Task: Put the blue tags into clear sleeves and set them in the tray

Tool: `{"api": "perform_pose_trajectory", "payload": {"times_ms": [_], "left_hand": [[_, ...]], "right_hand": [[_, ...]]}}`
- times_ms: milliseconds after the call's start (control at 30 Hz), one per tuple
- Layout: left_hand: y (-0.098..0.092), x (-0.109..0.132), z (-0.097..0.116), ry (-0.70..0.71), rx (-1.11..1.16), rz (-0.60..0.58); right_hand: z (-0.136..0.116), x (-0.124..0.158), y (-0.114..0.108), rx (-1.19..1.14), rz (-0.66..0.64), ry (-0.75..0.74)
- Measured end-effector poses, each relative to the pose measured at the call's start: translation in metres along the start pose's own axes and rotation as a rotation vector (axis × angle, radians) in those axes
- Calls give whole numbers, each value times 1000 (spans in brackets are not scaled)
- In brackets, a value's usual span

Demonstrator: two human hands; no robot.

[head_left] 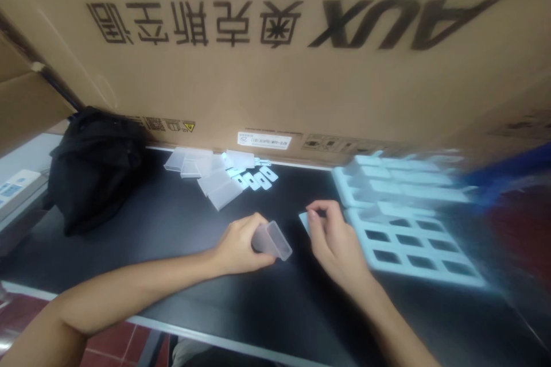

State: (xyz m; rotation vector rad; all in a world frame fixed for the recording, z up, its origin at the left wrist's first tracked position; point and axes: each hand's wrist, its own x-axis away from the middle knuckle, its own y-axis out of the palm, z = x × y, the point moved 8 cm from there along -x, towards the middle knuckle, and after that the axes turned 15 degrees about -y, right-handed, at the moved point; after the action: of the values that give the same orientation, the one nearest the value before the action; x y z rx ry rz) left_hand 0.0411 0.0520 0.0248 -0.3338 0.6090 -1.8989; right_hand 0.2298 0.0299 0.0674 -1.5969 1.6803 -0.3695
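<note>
My left hand is wrapped round a translucent rectangular plastic sleeve, its open end facing right. A short gap away, my right hand pinches a small light-blue flat piece, mostly hidden by the fingers. Beyond my hands lies a loose group of similar translucent sleeves. Small pale-blue rectangular frames are scattered beside them. Just right of my right hand is a light-blue tray with rectangular openings.
More light-blue trays or parts, blurred, stand at the back right. A large cardboard box walls off the rear of the black table. On the left sits a black bag, with a white device past it.
</note>
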Motion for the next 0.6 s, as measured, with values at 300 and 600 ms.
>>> {"api": "perform_pose_trajectory", "payload": {"times_ms": [300,600], "left_hand": [[3,3,11,86,-93,-30],[-5,12,27,317,-26,27]], "right_hand": [[-18,13,22,-570,-262,27],[-25,16,30,-873,-351,45]]}}
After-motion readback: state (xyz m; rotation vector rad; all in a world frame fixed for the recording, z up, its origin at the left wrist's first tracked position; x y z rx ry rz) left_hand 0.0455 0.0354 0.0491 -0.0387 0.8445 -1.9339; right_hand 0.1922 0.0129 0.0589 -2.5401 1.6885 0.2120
